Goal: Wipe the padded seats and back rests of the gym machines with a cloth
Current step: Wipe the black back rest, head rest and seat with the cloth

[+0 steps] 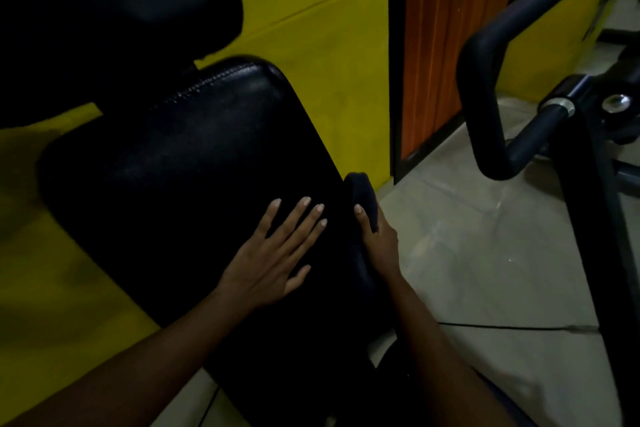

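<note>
A long black padded seat point(194, 156) runs from the lower middle up to the left, with a second black pad, the back rest point(114, 7), above it at the top left. My left hand point(277, 253) lies flat on the seat's near part, fingers spread and straight. My right hand point(377, 239) grips a dark cloth point(362, 198) against the seat's right edge, thumb on top; the other fingers are hidden behind the cloth and the pad's side.
A black bent handle bar point(485, 87) and its machine frame point(588, 218) stand at the right. Yellow wall point(329, 45) lies behind the seat, with an orange panel in a dark frame point(446, 38) beside it. Pale tiled floor point(485, 270) spreads between seat and frame.
</note>
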Action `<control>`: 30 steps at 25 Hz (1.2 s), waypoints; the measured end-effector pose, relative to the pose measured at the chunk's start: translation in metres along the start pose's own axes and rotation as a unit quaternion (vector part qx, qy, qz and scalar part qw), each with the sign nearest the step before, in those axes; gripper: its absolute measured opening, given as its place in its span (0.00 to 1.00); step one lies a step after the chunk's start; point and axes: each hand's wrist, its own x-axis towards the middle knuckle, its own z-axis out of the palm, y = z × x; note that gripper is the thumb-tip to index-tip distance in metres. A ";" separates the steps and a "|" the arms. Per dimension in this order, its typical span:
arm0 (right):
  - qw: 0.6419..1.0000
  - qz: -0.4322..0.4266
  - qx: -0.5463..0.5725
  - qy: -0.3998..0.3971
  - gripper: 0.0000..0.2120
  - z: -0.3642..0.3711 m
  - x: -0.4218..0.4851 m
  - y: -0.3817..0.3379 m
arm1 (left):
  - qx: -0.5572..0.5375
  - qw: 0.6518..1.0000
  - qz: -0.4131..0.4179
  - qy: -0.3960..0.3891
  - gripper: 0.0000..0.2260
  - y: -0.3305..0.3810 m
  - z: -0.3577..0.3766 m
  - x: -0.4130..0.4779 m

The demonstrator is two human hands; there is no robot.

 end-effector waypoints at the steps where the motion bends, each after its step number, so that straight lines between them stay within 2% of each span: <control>1: 1.000 0.008 -0.009 -0.005 0.19 -0.003 -0.004 0.013 | 0.004 1.000 -0.004 0.013 0.31 0.002 0.002 0.000; 4: 0.999 0.045 -0.015 -0.011 0.12 -0.015 -0.018 0.035 | 0.000 1.000 -0.011 0.001 0.32 0.002 -0.002 0.000; 7: 0.995 0.094 0.016 -0.011 0.10 -0.023 -0.029 0.049 | -0.028 0.999 -0.023 -0.008 0.31 0.006 -0.002 0.001; 9: 0.997 0.065 0.038 -0.009 0.08 -0.018 -0.024 0.034 | -0.065 0.997 -0.051 -0.011 0.31 0.019 -0.004 0.002; 12: 0.998 0.006 0.059 -0.028 0.11 -0.006 -0.005 0.006 | -0.132 0.988 -0.079 0.019 0.31 0.051 0.001 0.011; 14: 0.998 0.011 0.053 -0.026 0.11 -0.007 -0.002 0.015 | -0.167 0.983 -0.076 0.022 0.31 0.076 0.006 0.020; 17: 0.993 0.101 0.055 0.010 0.11 -0.023 -0.012 0.068 | -0.180 0.983 -0.038 0.020 0.31 0.114 0.021 0.026; 20: 0.980 0.189 0.057 0.017 0.11 -0.036 -0.021 0.116 | -0.129 0.991 0.034 0.003 0.32 0.132 0.039 0.022; 26: 0.955 0.294 0.012 -0.046 0.21 -0.061 -0.030 0.173 | -0.073 0.996 0.045 0.019 0.33 0.137 0.049 0.019; 28: 0.946 0.319 0.003 -0.052 0.21 -0.064 -0.031 0.179 | -0.070 0.996 0.051 0.028 0.32 0.137 0.051 0.020; 30: 0.950 0.307 -0.006 -0.048 0.19 -0.063 -0.028 0.173 | -0.069 0.996 0.052 0.030 0.32 0.137 0.052 0.022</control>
